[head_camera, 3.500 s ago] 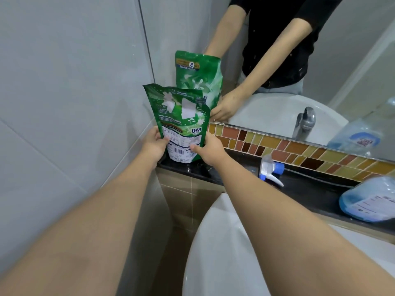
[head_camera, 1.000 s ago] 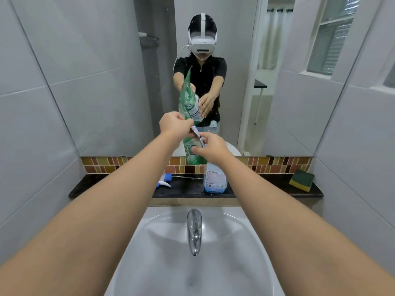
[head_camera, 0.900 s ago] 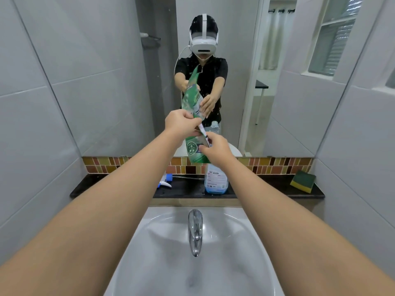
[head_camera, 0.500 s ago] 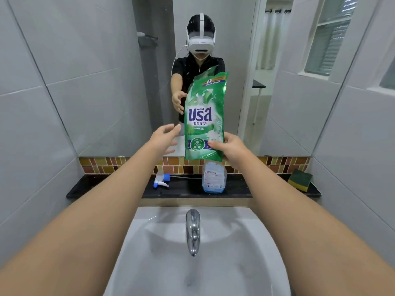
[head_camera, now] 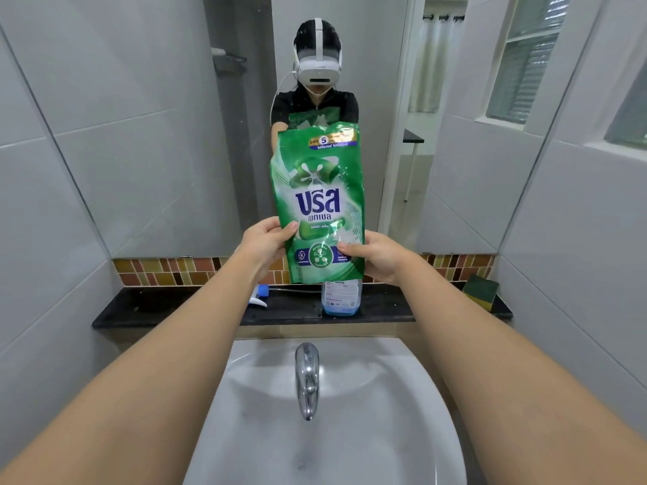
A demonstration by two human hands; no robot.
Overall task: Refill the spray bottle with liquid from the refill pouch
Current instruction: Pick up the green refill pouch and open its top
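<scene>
Head cam: both hands' grip clasping pouch (head_camera: 317, 201), hiding bottle (head_camera: 340, 298) top; sponge (head_camera: 481, 289) rt.

Black ledge (head_camera: 157, 306), spray bottle (head_camera: 340, 297), trigger head (head_camera: 259, 296), sponge (head_camera: 481, 292)

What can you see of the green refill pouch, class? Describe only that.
The refill pouch is a glossy green flexible plastic bag with dark blue lettering and an orange band near the top. It is held upright above the shelf, in front of the mirror. The left hand and right hand grip its lower sides.
</scene>
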